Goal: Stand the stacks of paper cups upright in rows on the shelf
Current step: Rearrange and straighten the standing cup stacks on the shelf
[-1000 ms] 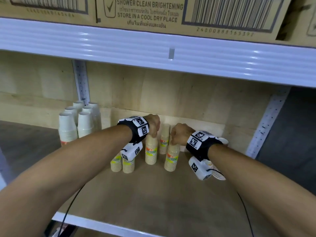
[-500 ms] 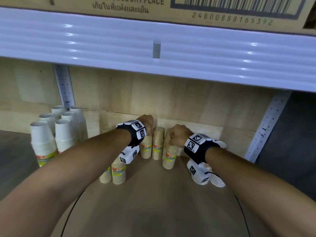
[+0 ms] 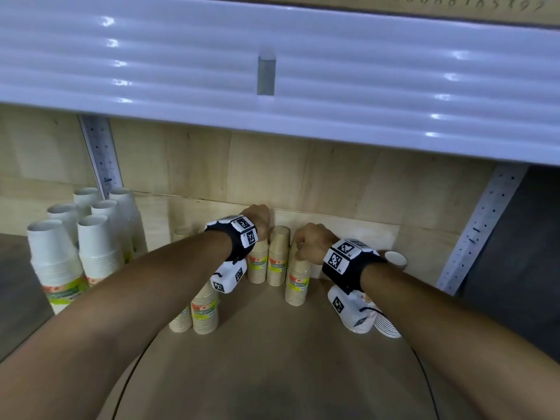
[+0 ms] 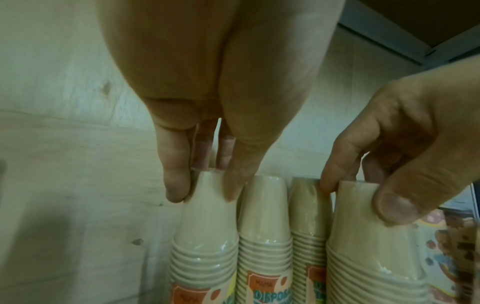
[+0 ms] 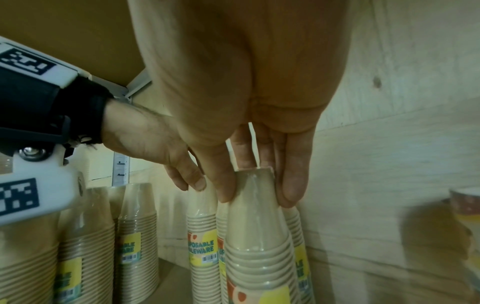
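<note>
Your left hand (image 3: pixel 260 219) and right hand (image 3: pixel 313 247) each pinch an upright tan cup stack (image 3: pixel 298 281) by its top near the shelf (image 3: pixel 272 359) back; several stand already, and the plates (image 3: pixel 386 324) perhaps remain.

Brown cup stacks (image 3: pixel 277 257) stand right of white cup stacks (image 3: pixel 56 259).

This is a shop or its stockroom. The shelf (image 3: pixel 272 368) is retail racking, with a ribbed white price rail (image 3: pixel 181 71) along the tier above, perforated metal uprights (image 3: pixel 101 153) against a wood-look back panel (image 3: pixel 272 171), and a carton (image 3: pixel 454 7) overhead bearing printed barcode digits. Shrink-wrapped cup stacks (image 5: pixel 202 242) carry labels with barcodes (one reads "DISPOSABLE"), and white stacks (image 3: pixel 54 262) stand grouped to the left.
</note>
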Available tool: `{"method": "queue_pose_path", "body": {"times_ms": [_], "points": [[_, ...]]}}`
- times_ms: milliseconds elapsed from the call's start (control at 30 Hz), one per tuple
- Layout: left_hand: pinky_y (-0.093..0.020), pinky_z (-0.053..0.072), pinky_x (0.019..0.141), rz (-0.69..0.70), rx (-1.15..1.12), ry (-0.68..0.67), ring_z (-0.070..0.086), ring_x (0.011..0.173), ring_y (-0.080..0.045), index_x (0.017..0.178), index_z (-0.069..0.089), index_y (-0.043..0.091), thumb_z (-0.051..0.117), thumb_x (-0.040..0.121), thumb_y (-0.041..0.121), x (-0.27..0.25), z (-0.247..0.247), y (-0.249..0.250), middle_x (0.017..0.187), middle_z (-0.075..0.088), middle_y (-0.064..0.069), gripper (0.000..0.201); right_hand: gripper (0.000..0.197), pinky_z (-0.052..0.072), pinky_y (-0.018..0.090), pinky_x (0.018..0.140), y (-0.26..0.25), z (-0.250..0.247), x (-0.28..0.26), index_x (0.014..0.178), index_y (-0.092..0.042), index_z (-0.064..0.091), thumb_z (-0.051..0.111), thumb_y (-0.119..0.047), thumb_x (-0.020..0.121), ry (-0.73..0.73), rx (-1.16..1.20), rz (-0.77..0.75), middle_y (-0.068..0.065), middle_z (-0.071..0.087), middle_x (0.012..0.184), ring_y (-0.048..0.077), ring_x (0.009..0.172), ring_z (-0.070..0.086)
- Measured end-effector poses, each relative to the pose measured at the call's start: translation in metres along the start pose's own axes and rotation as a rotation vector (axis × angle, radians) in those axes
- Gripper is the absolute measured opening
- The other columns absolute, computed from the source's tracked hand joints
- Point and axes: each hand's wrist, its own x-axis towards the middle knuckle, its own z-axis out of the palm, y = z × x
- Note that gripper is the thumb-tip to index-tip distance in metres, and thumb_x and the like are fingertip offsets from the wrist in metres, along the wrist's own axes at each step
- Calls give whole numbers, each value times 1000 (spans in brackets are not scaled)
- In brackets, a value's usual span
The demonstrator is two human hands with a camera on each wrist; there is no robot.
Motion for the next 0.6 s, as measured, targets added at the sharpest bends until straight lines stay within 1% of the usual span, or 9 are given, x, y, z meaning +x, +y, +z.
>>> {"method": "queue_pose_path", "body": {"times_ms": [100, 233, 333, 400, 467, 500, 533, 600], "points": [[-33, 54, 81, -5, 6, 13, 66, 102, -30, 105, 68, -3, 65, 83, 3, 3, 2, 0, 112, 68, -17, 22, 26, 50, 30, 69, -1, 1, 0, 100, -7, 66, 72, -19, 77, 2, -4, -8, 10, 64, 99, 27, 89, 63], [-35, 54, 82, -7, 2, 13, 65, 104, -33, 105, 67, -5, 65, 85, 6, 5, 4, -2, 114, 67, -19, 22, 23, 48, 29, 69, -3, 0, -1, 98, -5, 68, 71, -17, 78, -4, -17, -10, 11, 66, 99, 26, 89, 63], [-35, 53, 84, -16, -22, 27, 64, 107, -32, 113, 65, -2, 66, 86, 10, 5, 3, -4, 119, 65, -17, 30, 18, 46, 28, 67, -2, -1, -2, 93, -8, 67, 71, -17, 78, -11, -22, -12, 11, 66, 100, 26, 89, 64], [-34, 53, 86, -26, -60, 46, 62, 110, -31, 121, 62, 2, 67, 86, 11, 2, -1, -5, 123, 63, -14, 37, 23, 49, 30, 71, -3, -4, -5, 99, -8, 68, 70, -19, 80, -13, -24, -13, 10, 66, 102, 26, 93, 64], [-34, 53, 90, -23, -74, 69, 61, 112, -30, 124, 61, 4, 67, 86, 10, -2, -8, -8, 126, 61, -13, 39, 29, 54, 35, 79, -6, -6, -8, 105, -8, 69, 69, -25, 81, -2, -31, -15, 8, 66, 104, 26, 95, 64], [-35, 53, 91, -13, -75, 78, 61, 112, -29, 123, 61, 4, 68, 86, 11, -4, -12, -11, 126, 60, -12, 39, 30, 55, 37, 81, -8, -8, -10, 104, -8, 68, 68, -28, 81, 13, -38, -17, 8, 67, 103, 26, 94, 64], [-35, 53, 91, 0, -74, 87, 61, 111, -29, 122, 62, 4, 70, 85, 13, -6, -17, -14, 126, 60, -11, 39, 29, 55, 37, 80, -10, -11, -11, 102, -9, 68, 67, -29, 81, 29, -48, -14, 7, 66, 101, 25, 92, 64], [-36, 54, 90, 14, -77, 101, 62, 108, -29, 118, 64, 5, 73, 83, 17, -13, -29, -20, 124, 60, -9, 38, 20, 54, 34, 73, -17, -16, -12, 91, -11, 69, 65, -28, 81, 61, -75, -20, 5, 67, 94, 24, 86, 65]]}}
